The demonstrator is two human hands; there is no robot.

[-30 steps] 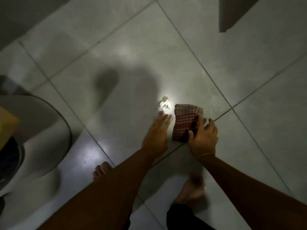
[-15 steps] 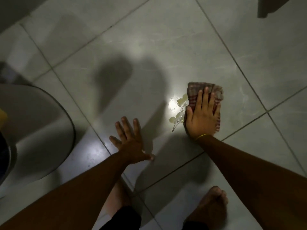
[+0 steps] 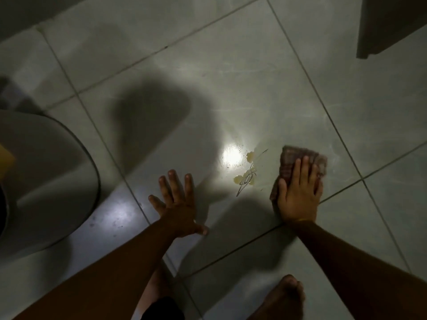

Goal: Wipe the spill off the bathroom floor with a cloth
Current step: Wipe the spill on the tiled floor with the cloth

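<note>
A small yellowish spill (image 3: 247,173) lies on the pale tiled floor (image 3: 231,77), beside a bright light reflection. Just to its right sits a folded red checked cloth (image 3: 290,160). My right hand (image 3: 298,192) presses flat on the cloth, fingers spread, covering its near half. A short gap separates the cloth from the spill. My left hand (image 3: 178,204) rests flat on the floor to the left of the spill, fingers apart and holding nothing.
A grey toilet base (image 3: 46,181) fills the left side, with a yellow object (image 3: 5,158) at the far left edge. A dark panel corner (image 3: 388,26) hangs at the top right. My bare foot (image 3: 284,296) stands at the bottom right.
The cloth and my right hand have shifted a little to the right, away from the spill, leaving thin streaks. My left hand stays planted on the floor.
</note>
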